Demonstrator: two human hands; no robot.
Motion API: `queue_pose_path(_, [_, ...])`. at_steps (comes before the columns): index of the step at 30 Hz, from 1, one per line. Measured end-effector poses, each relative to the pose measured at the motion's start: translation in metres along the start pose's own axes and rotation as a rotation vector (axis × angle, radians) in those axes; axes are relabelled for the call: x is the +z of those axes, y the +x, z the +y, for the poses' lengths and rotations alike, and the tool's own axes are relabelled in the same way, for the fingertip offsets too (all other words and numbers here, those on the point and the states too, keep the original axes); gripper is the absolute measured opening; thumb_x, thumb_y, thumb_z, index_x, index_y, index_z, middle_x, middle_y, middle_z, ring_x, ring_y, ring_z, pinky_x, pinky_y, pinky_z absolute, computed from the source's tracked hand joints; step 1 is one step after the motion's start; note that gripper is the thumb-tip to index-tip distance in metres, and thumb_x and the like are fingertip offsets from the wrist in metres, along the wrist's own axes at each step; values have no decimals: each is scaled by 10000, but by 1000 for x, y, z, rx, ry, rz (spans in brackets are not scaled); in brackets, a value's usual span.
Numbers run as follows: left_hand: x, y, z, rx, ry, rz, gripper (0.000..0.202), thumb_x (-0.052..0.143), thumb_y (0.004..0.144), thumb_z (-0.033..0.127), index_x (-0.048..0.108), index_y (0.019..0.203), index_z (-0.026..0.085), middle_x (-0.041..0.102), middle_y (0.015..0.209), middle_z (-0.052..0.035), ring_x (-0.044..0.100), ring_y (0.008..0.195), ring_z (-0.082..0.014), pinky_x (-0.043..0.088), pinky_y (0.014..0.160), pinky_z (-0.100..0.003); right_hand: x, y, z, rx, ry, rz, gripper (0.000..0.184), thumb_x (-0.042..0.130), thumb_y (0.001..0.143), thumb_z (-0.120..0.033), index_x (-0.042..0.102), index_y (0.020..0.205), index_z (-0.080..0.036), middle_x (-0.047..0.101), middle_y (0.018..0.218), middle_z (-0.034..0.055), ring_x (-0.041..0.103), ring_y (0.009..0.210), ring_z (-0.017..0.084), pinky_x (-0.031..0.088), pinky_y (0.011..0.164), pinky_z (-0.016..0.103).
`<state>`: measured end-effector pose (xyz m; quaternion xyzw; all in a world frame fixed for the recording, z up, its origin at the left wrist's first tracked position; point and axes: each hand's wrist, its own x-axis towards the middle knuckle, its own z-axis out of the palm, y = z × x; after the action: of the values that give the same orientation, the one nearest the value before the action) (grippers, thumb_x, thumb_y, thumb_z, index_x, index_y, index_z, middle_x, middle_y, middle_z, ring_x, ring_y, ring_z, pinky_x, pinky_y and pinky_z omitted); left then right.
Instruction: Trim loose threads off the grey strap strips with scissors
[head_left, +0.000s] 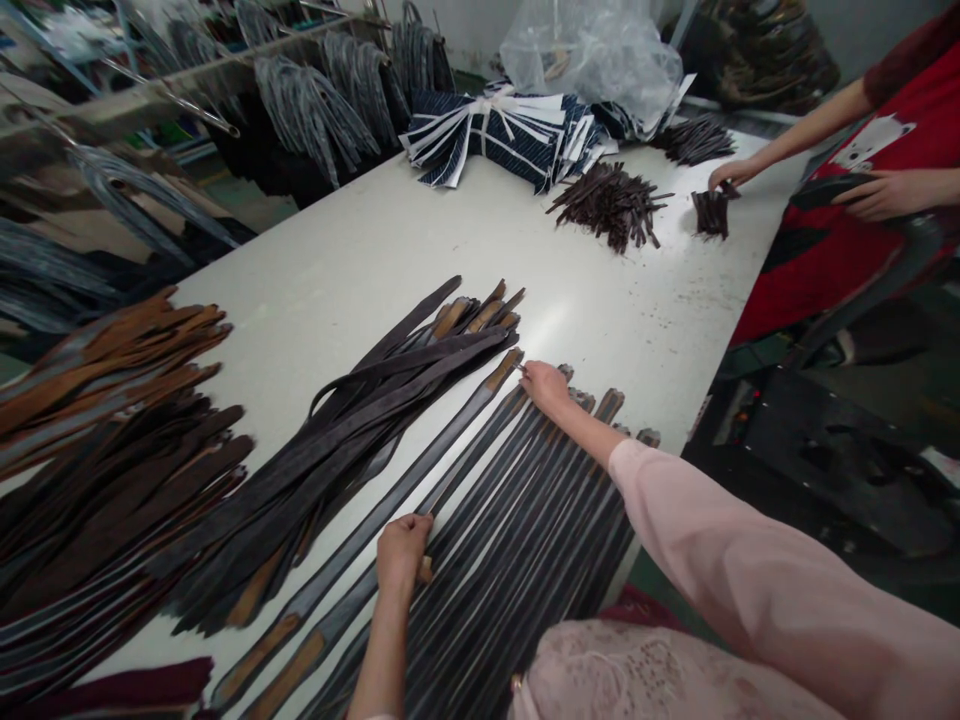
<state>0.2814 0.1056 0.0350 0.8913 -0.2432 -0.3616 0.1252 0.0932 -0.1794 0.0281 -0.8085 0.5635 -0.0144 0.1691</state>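
Note:
Long dark flat strips [525,500] with tan ends lie side by side in a row of several before me. My left hand [403,552] is closed in a pinch on one strip [469,458] at about mid-length. Farther off, my right hand [546,386] reaches over the far ends of the row, its fingers pinched together near that strip's far end; what lies between the fingertips is mostly hidden. Just left of it runs a separate flat strip [420,470], with a tan patch at each end. A loose heap of dark strips [360,420] lies beyond it.
Brown strips [135,350] and darker strips [150,450] lie on the white table [315,260] at left. At the back are a tied navy bundle [510,135] and short dark pieces [611,205]. Grey strips [315,110] hang on a rack. A co-worker's hand [735,174] handles small pieces.

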Motion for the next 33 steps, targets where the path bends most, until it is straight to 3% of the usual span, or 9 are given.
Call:
queue_pose_path(2, [2,0,-1,7,-15,8,321,508,650,454,547,473,189,463,372,33,466,379,-128,276,423,-228,7,-11,-11,-76,-6,-106,232,420,822,-325,588,888,-180,628,900,103,562,896,207,399,747,285])
queue_pose_path(6, [-1,0,-7,5,-73,16,336,497,655,480,575,522,181,483,407,33,456,390,-118,296,430,-226,20,-19,-20,-85,-11,-219,233,448,803,-342,604,859,-179,639,881,96,572,874,198,401,711,267])
queue_pose_path(13, [-52,-5,-33,137,-105,-30,362,542,642,505,636,686,159,562,524,25,512,529,-132,353,522,-230,22,-12,-15,-102,32,-256,242,558,703,-425,600,763,-194,638,822,54,572,796,181,383,616,235])
queue_pose_path(17, [-74,-14,-62,106,39,-30,355,528,649,514,644,686,180,557,509,32,505,548,-141,340,526,-235,25,-13,-17,-84,31,-260,260,578,675,-450,593,758,-204,634,788,39,569,763,176,369,585,233])
queue_pose_path(20, [-80,-22,-94,37,126,8,376,501,650,540,649,695,196,554,497,31,508,540,-154,335,516,-246,25,-15,-18,-75,17,-249,263,584,672,-447,584,774,-204,632,795,39,569,772,179,372,591,237])
queue_pose_path(24, [-83,-32,-136,-16,81,98,382,518,617,532,661,709,190,631,584,-4,558,600,-191,390,558,-265,24,-17,-19,-74,-5,-244,296,574,680,-478,572,782,-200,630,827,51,568,806,189,384,619,247])
queue_pose_path(29, [-87,-41,-157,-138,-64,115,388,567,564,522,668,744,194,650,597,0,592,577,-204,440,598,-290,24,-20,-21,-70,-29,-242,331,578,666,-502,562,798,-198,629,846,48,568,826,196,390,632,257])
queue_pose_path(33, [-100,-45,-176,-190,-76,206,350,588,533,514,680,699,221,656,563,9,608,602,-222,452,586,-295,23,-23,-23,-75,-38,-227,361,585,649,-528,557,805,-203,631,852,41,572,831,205,395,631,269])
